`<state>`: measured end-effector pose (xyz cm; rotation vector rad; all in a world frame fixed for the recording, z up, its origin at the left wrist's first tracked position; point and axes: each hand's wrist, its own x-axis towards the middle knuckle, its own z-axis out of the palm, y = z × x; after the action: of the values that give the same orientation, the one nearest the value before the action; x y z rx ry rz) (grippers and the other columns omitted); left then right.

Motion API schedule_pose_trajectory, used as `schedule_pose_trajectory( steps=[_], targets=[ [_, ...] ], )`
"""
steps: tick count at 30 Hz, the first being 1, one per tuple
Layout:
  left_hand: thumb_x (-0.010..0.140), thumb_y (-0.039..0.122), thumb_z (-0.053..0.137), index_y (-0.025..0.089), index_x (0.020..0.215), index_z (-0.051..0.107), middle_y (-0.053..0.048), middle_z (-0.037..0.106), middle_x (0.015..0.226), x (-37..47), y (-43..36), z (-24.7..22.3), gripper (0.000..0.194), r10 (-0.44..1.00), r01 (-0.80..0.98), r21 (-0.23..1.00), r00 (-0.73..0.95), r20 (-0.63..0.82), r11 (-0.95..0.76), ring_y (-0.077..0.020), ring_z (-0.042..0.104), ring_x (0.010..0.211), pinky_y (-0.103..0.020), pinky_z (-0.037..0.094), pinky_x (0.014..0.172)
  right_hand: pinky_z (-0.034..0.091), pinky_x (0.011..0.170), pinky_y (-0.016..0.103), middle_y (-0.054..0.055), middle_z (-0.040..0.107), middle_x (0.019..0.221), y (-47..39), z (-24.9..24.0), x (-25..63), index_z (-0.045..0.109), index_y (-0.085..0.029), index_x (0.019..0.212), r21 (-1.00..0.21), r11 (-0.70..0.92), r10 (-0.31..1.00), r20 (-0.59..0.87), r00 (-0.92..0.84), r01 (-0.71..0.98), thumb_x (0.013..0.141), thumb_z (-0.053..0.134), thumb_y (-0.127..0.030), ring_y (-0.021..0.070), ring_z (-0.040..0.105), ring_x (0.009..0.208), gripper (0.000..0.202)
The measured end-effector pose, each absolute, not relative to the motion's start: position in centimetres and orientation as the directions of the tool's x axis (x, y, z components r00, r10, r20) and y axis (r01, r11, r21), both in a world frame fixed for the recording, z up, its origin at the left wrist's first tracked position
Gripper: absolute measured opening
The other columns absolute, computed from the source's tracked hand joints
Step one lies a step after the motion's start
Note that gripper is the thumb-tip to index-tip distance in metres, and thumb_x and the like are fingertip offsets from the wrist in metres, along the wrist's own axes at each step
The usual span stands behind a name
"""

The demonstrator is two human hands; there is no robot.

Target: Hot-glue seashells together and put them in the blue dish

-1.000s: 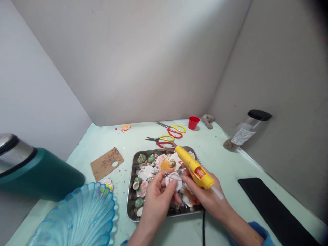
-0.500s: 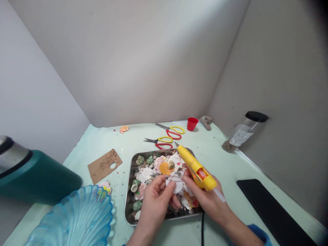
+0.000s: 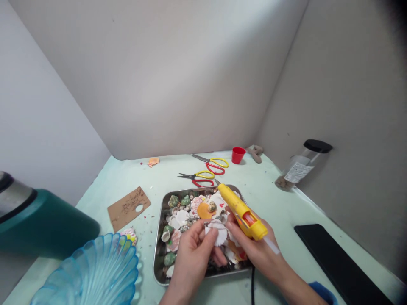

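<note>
Progress: I judge the work to be partway. The white shell (image 3: 218,235) is in hand above the tray (image 3: 158,250), not set down; I cannot make out glue on it. Many other shells (image 3: 169,258) lie in the tray, and whether any are joined I cannot tell. My left hand (image 3: 196,250) pinches the white shell between thumb and fingers. My right hand (image 3: 258,245) is closed on the yellow glue gun (image 3: 237,205), fingertips near the shell, contact uncertain. Orientation: the gun's long axis runs obliquely, nozzle (image 3: 217,182) away from me and leftward, glue stick (image 3: 272,245) protruding rearward to the right. The shell's scalloped edge appears to face me.
</note>
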<state>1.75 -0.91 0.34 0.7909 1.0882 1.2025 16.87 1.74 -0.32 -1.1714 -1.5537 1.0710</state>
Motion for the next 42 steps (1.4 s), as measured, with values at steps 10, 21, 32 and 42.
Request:
schedule_pose_trajectory(
  steps=[10, 21, 32, 42],
  targets=[
    [0.077, 0.048, 0.068, 0.015, 0.078, 0.057, 0.0, 0.059, 0.041, 1.71, -0.95, -0.14, 0.035, 0.973, -0.296, 0.93, -0.005, -0.23, 0.218, -0.0113, 0.053, 0.034, -0.02, 0.044, 0.041, 0.048, 0.058, 0.023, -0.002, 0.06, 0.072, 1.78, -0.53, 16.99, 0.059, -0.02, 0.092, -0.945, 0.22, 0.967, 0.178, -0.183, 0.243, 0.089, 0.06, -0.038, 0.0135, 0.058, 0.061, 0.018],
    [0.077, 0.05, 0.066, 0.016, 0.076, 0.055, 0.001, 0.059, 0.039, 1.56, -0.86, -0.12, 0.035, 0.972, -0.283, 0.931, 0.016, -0.236, 0.23, -0.0117, 0.052, 0.033, -0.021, 0.044, 0.041, 0.048, 0.058, 0.023, -0.002, 0.062, 0.073, 1.73, -0.6, 17.02, 0.06, -0.02, 0.096, -0.944, 0.229, 0.963, 0.182, -0.2, 0.239, 0.089, 0.06, -0.037, 0.0126, 0.058, 0.06, 0.018],
    [0.07, 0.052, 0.071, 0.014, 0.079, 0.059, 0.001, 0.059, 0.039, 1.58, -0.71, -0.37, 0.041, 0.97, -0.275, 0.932, 0.009, -0.243, 0.236, -0.0111, 0.051, 0.032, -0.02, 0.041, 0.04, 0.049, 0.061, 0.023, -0.001, 0.062, 0.074, 1.82, -0.68, 16.93, 0.06, -0.019, 0.095, -0.944, 0.232, 0.961, 0.185, -0.206, 0.233, 0.09, 0.059, -0.038, 0.0132, 0.059, 0.062, 0.02],
    [0.071, 0.055, 0.069, 0.013, 0.081, 0.065, 0.002, 0.055, 0.037, 1.43, -0.8, -0.23, 0.044, 0.969, -0.242, 0.94, -0.003, -0.247, 0.239, -0.0094, 0.048, 0.029, -0.017, 0.031, 0.037, 0.05, 0.056, 0.024, 0.002, 0.066, 0.072, 1.7, -0.58, 16.84, 0.064, -0.019, 0.091, -0.923, 0.276, 0.955, 0.232, -0.186, 0.267, 0.085, 0.063, -0.039, 0.0168, 0.063, 0.063, 0.022]
  ],
)
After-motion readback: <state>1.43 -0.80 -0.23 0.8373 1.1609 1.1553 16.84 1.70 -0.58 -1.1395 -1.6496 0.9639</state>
